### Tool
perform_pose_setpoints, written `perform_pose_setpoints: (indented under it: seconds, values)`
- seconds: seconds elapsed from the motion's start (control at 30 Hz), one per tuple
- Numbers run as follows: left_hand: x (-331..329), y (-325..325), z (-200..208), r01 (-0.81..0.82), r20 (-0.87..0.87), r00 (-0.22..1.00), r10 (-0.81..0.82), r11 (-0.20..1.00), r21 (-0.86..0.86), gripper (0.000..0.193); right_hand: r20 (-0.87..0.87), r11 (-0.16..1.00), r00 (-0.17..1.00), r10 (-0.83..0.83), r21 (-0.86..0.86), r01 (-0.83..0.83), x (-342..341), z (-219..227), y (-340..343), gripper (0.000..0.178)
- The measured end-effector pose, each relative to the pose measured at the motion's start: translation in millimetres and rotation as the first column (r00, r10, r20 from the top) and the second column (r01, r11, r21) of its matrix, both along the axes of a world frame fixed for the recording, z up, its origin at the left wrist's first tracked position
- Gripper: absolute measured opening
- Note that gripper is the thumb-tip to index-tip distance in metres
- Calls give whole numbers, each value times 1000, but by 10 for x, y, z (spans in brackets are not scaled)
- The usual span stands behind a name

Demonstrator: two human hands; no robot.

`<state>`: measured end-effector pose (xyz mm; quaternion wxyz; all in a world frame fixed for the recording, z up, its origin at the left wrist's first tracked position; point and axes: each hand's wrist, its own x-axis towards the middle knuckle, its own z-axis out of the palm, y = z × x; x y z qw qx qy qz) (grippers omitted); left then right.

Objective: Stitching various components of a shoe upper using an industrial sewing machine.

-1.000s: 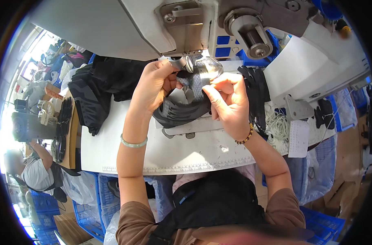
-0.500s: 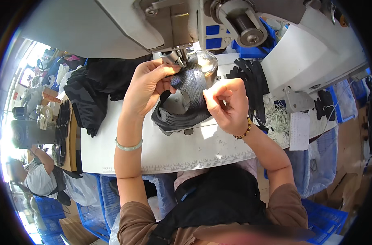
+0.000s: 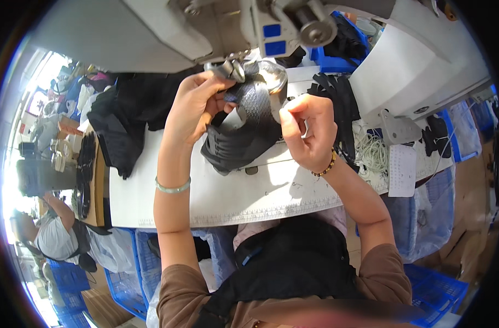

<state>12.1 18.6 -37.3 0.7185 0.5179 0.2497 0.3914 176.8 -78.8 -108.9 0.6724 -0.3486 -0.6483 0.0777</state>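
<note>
My left hand (image 3: 193, 106) and my right hand (image 3: 309, 130) both grip a dark grey and black shoe upper (image 3: 244, 131) held up against the post of a grey sewing machine (image 3: 167, 33). The left hand pinches its upper edge close to the needle area (image 3: 230, 68). The right hand pinches the piece's right edge, thumb and forefinger closed. The lower black part of the upper rests on the white table (image 3: 206, 194).
A heap of black fabric pieces (image 3: 123, 117) lies on the table's left. Black straps (image 3: 340, 104) and white cord (image 3: 372, 156) lie at the right by a white machine housing (image 3: 419, 71). Blue crates (image 3: 123, 273) stand below. Another person (image 3: 50, 232) sits far left.
The view has shifted, so the machine head sits higher and further left. Both hands keep hold of the shoe upper and have turned it a little at the machine.
</note>
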Motion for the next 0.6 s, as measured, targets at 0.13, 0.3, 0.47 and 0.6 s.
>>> perform_pose_setpoints:
  seconds: [0.13,0.3,0.47,0.6]
  values:
    - [-189,-23,28,99,-195,978,-76,989,106,13,75,977,990,-117,187,101,-68,171,67,24]
    - [-788,-201,19,295,-438,891,-122,889,351,12,389,992,916,104,25,-123,-366,552,87,35]
    - [-1064,-545,52,133,-512,790,336,722,679,20,252,732,788,561,-596,-330,-577,611,210,19]
    - [-1164,-1073,-361,-453,207,356,911,-25,891,4,99,736,838,537,-541,-407,-589,320,365,17]
